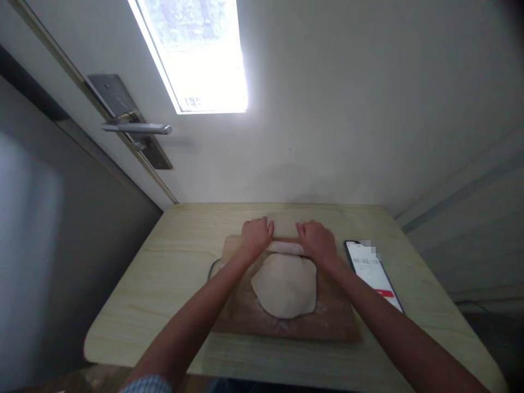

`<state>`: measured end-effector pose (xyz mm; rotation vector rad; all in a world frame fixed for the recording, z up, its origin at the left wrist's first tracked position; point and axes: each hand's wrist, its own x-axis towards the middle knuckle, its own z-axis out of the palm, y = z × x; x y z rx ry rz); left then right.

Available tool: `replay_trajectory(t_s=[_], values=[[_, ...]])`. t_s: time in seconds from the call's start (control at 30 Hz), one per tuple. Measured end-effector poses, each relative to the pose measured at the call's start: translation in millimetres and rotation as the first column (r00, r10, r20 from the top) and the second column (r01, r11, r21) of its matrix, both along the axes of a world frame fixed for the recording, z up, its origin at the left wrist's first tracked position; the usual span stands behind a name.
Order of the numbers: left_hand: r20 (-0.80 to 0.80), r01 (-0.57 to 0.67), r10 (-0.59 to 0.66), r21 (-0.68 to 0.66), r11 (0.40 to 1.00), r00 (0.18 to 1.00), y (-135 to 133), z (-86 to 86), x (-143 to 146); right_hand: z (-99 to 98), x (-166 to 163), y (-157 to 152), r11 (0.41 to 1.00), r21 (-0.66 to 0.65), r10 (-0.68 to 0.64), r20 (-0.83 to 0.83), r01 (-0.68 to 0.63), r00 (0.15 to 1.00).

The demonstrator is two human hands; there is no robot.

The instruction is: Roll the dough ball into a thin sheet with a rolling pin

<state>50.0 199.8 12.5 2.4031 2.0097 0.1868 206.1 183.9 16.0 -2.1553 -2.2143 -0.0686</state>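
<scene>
A pale, flattened round of dough lies on a brown wooden board dusted with flour. A light rolling pin rests across the dough's far edge. My left hand presses down on the pin's left end, fingers curled over it. My right hand presses on the right end in the same way. Both forearms reach in from the bottom of the view.
The board sits on a light wooden table with rounded corners. A phone with a lit screen lies just right of the board. Behind the table are a white wall, a door with a metal lever handle, and a bright window.
</scene>
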Motion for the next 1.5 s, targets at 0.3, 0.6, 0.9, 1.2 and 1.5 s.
replay_trajectory(t_s=[0.3, 0.6, 0.9, 1.2, 1.5], values=[[-0.04, 0.055, -0.052, 0.076, 0.996, 0.998, -72, -6.9, -10, -8.2, 0, -63, 0.986, 0.12, 0.124, -0.053, -0.117, 0.991], [-0.059, 0.043, -0.04, 0.046, 0.998, 0.997, -71, -7.3, -11, -14.0, -1, -66, 0.989, 0.112, 0.101, -0.042, -0.096, 0.994], [-0.063, 0.038, -0.037, 0.027, 0.999, 0.997, -59, -2.5, -6, -8.0, -1, -50, 0.993, 0.07, 0.101, -0.025, -0.099, 0.995], [-0.076, -0.009, 0.008, -0.008, 1.0, 0.997, -48, 1.9, -2, -4.1, -2, -39, 0.994, 0.062, 0.095, 0.006, -0.095, 0.996], [-0.051, 0.003, -0.004, -0.018, 1.0, 0.999, -27, 0.2, -2, -6.5, -1, -17, 0.991, 0.079, 0.106, 0.017, -0.107, 0.994]])
